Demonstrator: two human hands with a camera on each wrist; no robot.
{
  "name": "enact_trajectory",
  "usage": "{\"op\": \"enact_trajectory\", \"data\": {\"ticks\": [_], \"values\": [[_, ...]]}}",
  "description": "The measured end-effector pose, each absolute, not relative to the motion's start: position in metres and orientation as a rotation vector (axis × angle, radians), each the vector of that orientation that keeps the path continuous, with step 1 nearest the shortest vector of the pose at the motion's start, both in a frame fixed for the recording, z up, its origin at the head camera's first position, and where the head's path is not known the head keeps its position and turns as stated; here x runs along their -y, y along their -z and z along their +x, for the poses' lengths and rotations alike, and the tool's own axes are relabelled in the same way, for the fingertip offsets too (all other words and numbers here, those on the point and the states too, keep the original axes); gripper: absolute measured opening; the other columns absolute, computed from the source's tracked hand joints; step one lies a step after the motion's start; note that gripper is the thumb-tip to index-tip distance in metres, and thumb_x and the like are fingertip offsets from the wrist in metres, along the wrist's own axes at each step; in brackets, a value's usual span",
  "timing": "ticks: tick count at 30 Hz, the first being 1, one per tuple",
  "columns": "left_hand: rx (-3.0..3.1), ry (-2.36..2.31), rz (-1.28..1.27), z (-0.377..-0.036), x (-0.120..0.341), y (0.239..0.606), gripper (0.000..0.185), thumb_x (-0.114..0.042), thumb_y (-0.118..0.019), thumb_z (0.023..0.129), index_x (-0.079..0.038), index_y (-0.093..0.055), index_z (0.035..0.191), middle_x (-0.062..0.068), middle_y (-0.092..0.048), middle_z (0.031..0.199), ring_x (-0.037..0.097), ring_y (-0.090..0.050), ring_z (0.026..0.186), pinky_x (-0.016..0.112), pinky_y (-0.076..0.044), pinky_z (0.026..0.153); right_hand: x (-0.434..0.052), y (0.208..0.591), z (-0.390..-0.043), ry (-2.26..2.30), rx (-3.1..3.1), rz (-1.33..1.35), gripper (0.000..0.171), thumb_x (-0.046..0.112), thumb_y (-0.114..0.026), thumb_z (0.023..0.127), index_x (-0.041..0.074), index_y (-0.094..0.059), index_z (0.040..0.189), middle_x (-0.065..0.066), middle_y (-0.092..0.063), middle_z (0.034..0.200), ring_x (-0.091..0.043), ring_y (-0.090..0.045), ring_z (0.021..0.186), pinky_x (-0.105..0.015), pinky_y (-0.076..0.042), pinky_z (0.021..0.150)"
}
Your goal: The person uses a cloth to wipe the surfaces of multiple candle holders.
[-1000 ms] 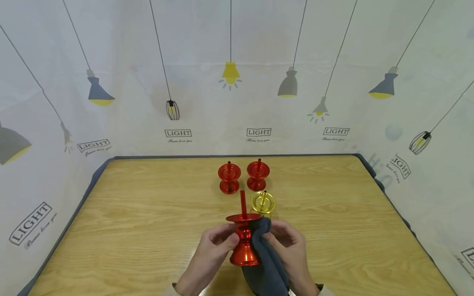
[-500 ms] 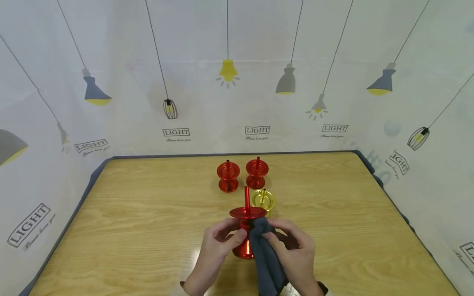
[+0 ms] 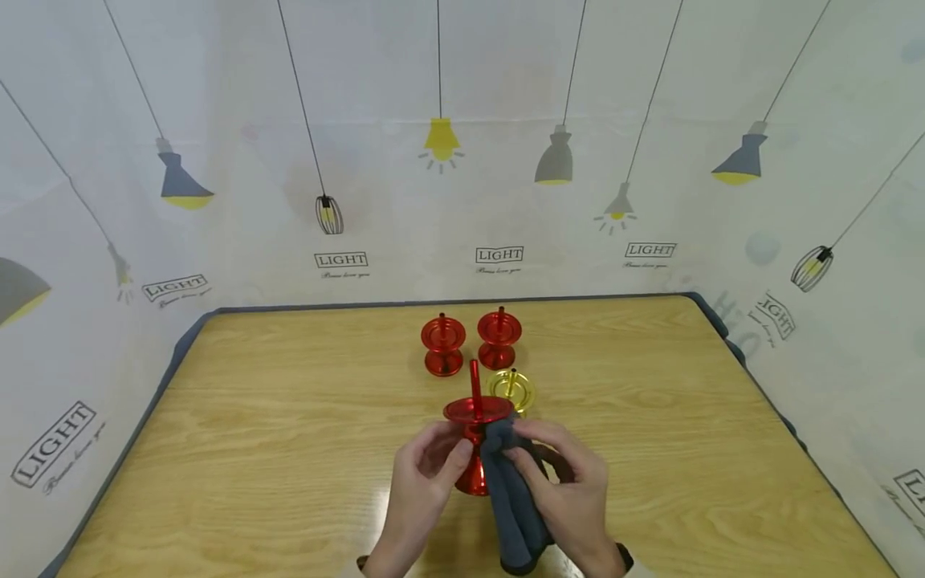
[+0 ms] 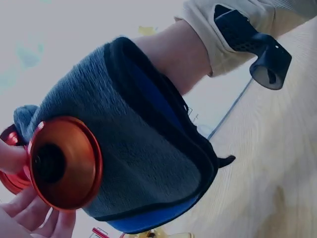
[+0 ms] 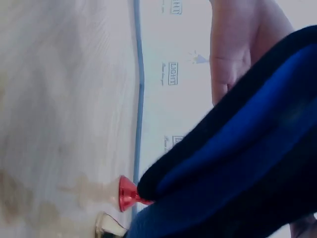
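My left hand holds a shiny red candle holder by its narrow stem, thumb in front. It stands nearly upright, with its flat dish and tall spike on top. Its flared, hollow base faces the left wrist camera. My right hand pinches a dark grey-blue cloth against the right side of the stem, just under the dish. The cloth hangs down below the fingers and covers part of the base. Its bright blue inner side fills much of the right wrist view and hides the holder there.
Two more red candle holders stand side by side toward the back of the wooden table. In front of them, partly behind the held one, stands a gold candle holder. A lamp-patterned white sheet surrounds the table.
The held candle holder and both hands have risen slightly in the head view. The cloth has stayed at the stem, and its hanging end has shifted. The standing holders have stayed put.
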State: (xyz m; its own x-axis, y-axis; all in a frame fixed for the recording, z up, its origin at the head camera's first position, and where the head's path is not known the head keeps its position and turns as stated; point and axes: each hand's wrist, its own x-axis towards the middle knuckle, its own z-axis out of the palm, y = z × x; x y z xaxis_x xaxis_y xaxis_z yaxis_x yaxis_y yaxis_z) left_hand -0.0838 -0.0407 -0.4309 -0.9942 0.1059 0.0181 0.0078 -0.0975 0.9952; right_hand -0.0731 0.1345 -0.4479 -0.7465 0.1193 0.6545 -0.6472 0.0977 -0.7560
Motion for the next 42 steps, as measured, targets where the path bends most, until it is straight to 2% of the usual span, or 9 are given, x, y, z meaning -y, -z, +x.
{"op": "enact_trajectory", "data": {"ticks": [6,10,16,23,27,30,34,39,42], "values": [[-2.024,-2.280,0.164,-0.086,0.043,0.434,0.030,-0.016,-0.077,0.091,-0.004,-0.071,0.118,0.011,-0.074,0.108,0.017,-0.070,0.095,0.026,-0.056,0.086,-0.134,0.447,-0.074,-1.681,1.766,0.604,0.040,-0.023,-0.073,0.077,-0.004,-0.071,0.112,-0.009,-0.074,0.112,-0.013,-0.072,0.105,-0.025,-0.060,0.082],[-1.899,-2.282,0.166,-0.089,0.047,0.433,0.031,-0.019,-0.074,0.094,0.001,-0.071,0.118,0.007,-0.071,0.107,0.018,-0.065,0.097,0.027,-0.054,0.084,-0.136,0.450,-0.075,-1.855,1.735,0.557,0.033,-0.023,-0.069,0.081,-0.010,-0.068,0.111,-0.003,-0.075,0.111,-0.013,-0.072,0.103,-0.027,-0.060,0.083],[-1.883,-2.273,0.108,-0.090,0.049,0.429,0.042,-0.020,-0.074,0.094,0.002,-0.065,0.128,0.012,-0.073,0.110,0.018,-0.067,0.099,0.027,-0.054,0.086,-0.139,0.452,-0.079,-2.099,1.772,0.343,0.031,-0.018,-0.069,0.084,0.000,-0.070,0.109,0.007,-0.077,0.105,-0.010,-0.074,0.098,-0.025,-0.060,0.079],[-2.105,-2.276,0.131,-0.088,0.043,0.432,0.024,-0.014,-0.074,0.093,-0.002,-0.073,0.114,0.015,-0.074,0.106,0.016,-0.070,0.091,0.025,-0.056,0.083,-0.137,0.450,-0.081,-1.870,1.775,0.484,0.030,-0.022,-0.071,0.080,-0.011,-0.068,0.109,0.004,-0.075,0.109,-0.009,-0.072,0.100,-0.026,-0.061,0.079],[-2.095,-2.282,0.151,-0.088,0.042,0.434,0.024,-0.011,-0.079,0.089,-0.002,-0.074,0.110,0.015,-0.074,0.103,0.016,-0.071,0.089,0.026,-0.058,0.081,-0.134,0.447,-0.077,-1.686,1.801,0.548,0.038,-0.022,-0.074,0.077,-0.002,-0.072,0.110,-0.004,-0.075,0.110,-0.011,-0.072,0.102,-0.024,-0.060,0.076],[-2.045,-2.284,0.131,-0.090,0.044,0.435,0.027,-0.011,-0.081,0.086,-0.001,-0.074,0.110,0.015,-0.073,0.103,0.017,-0.072,0.088,0.027,-0.060,0.079,-0.133,0.447,-0.076,-1.630,1.786,0.590,0.042,-0.023,-0.075,0.075,-0.001,-0.072,0.111,-0.010,-0.074,0.109,-0.012,-0.072,0.102,-0.024,-0.060,0.076],[-1.944,-2.277,0.161,-0.094,0.050,0.437,0.033,-0.013,-0.080,0.088,0.002,-0.072,0.115,0.012,-0.073,0.107,0.016,-0.071,0.092,0.027,-0.058,0.082,-0.134,0.453,-0.076,-1.791,1.749,0.581,0.037,-0.024,-0.071,0.079,-0.006,-0.070,0.111,-0.006,-0.074,0.111,-0.013,-0.072,0.103,-0.027,-0.061,0.079],[-1.793,-2.270,0.242,-0.093,0.057,0.439,0.047,-0.021,-0.076,0.093,0.009,-0.064,0.126,0.005,-0.073,0.110,0.014,-0.068,0.099,0.025,-0.055,0.087,-0.135,0.458,-0.077,-2.072,1.734,0.409,0.035,-0.020,-0.067,0.085,0.003,-0.072,0.110,0.003,-0.076,0.105,-0.011,-0.074,0.095,-0.025,-0.060,0.079],[-1.798,-2.314,0.198,-0.089,0.055,0.436,0.044,-0.018,-0.074,0.094,0.008,-0.063,0.127,0.006,-0.072,0.110,0.014,-0.068,0.100,0.025,-0.055,0.088,-0.135,0.457,-0.078,-2.114,1.730,0.357,0.035,-0.019,-0.067,0.085,0.006,-0.073,0.109,0.003,-0.077,0.102,-0.010,-0.074,0.092,-0.023,-0.059,0.077]]}}
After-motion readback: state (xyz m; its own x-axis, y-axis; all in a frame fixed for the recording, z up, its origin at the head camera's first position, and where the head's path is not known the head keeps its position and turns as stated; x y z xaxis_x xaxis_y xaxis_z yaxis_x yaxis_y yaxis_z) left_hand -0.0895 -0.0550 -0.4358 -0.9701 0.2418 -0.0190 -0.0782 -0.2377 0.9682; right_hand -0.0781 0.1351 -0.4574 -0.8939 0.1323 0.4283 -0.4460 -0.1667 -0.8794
